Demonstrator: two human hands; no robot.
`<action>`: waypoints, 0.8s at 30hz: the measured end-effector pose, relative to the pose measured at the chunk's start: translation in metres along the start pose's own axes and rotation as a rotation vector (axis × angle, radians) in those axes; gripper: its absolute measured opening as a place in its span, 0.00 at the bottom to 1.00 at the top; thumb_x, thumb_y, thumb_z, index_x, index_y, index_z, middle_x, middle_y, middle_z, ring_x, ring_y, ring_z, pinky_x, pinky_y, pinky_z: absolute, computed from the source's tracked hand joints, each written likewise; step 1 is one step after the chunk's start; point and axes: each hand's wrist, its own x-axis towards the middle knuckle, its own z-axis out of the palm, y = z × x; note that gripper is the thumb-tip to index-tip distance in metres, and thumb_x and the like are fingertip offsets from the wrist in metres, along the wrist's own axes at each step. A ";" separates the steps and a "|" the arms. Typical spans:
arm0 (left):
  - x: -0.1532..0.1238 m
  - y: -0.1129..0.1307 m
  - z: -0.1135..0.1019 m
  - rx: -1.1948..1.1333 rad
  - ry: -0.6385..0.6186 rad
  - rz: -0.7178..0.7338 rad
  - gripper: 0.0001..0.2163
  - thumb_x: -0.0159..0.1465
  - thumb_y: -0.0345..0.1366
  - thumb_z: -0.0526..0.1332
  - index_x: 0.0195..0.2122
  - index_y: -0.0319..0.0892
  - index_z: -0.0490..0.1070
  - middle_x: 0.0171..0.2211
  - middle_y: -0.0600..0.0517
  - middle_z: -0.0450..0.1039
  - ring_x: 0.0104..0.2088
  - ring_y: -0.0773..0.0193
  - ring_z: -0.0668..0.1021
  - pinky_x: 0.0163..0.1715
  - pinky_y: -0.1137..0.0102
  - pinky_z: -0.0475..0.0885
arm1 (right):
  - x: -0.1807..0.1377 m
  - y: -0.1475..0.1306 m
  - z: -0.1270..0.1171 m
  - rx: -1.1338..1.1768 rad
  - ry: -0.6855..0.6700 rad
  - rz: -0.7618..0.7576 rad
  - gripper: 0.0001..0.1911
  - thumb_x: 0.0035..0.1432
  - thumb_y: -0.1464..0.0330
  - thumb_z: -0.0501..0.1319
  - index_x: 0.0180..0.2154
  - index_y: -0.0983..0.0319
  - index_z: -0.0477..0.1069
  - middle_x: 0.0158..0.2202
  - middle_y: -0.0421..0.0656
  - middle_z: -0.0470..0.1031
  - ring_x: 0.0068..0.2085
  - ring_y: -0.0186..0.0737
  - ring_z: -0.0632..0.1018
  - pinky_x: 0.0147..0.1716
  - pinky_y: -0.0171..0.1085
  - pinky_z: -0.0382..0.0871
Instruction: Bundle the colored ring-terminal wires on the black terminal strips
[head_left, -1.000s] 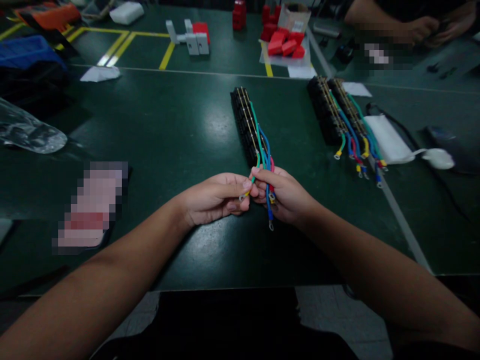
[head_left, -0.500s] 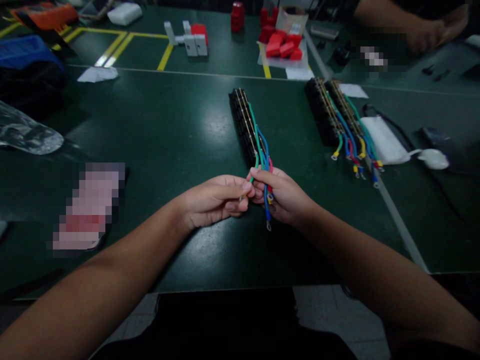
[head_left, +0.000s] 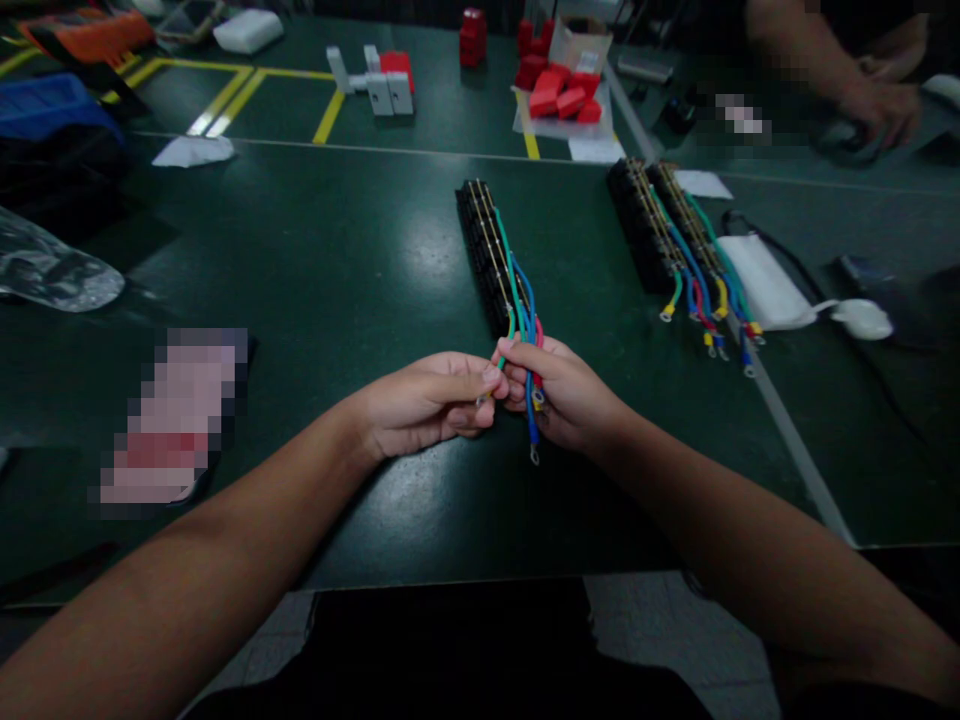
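Note:
A long black terminal block with metal strips lies on the green table, its near end just beyond my hands. Green, blue and red wires run from it toward me. My left hand pinches the end of a green wire, whose ring terminal pokes out below the thumb. Pressed close beside it, my right hand has thumb and fingers closed on the same green wire. A blue wire and other lugged wires hang across the right palm; whether those fingers grip them too is hidden.
Two similar wired blocks lie to the right, near a white pouch and a black cable. Red parts and grey-white blocks stand at the back. At left are a blurred-out flat object and clear plastic. Another person's hands are at far right.
My hands keep almost the same pose on the green wire. Across the table, the other person's hand has moved lower, toward the tabletop. The whole view has shifted very slightly.

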 end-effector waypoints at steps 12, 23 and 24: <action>-0.001 0.002 0.001 0.034 0.008 0.010 0.14 0.54 0.37 0.78 0.33 0.32 0.79 0.22 0.48 0.78 0.18 0.75 0.74 0.20 0.83 0.70 | -0.002 -0.001 0.002 -0.043 0.016 0.013 0.15 0.68 0.70 0.60 0.27 0.65 0.70 0.17 0.36 0.68 0.17 0.27 0.67 0.18 0.28 0.60; -0.001 -0.001 0.003 0.037 0.028 0.005 0.15 0.54 0.37 0.78 0.30 0.32 0.77 0.19 0.54 0.72 0.16 0.81 0.63 0.19 0.84 0.62 | 0.000 0.001 -0.001 0.004 -0.005 -0.021 0.15 0.58 0.68 0.70 0.25 0.64 0.67 0.17 0.34 0.64 0.17 0.26 0.66 0.18 0.28 0.61; -0.002 -0.001 0.003 0.040 0.032 0.009 0.14 0.55 0.37 0.78 0.30 0.32 0.77 0.19 0.53 0.73 0.16 0.81 0.63 0.19 0.84 0.63 | 0.000 0.001 -0.001 0.001 -0.004 -0.021 0.15 0.60 0.69 0.69 0.24 0.64 0.67 0.17 0.34 0.65 0.17 0.26 0.67 0.18 0.28 0.61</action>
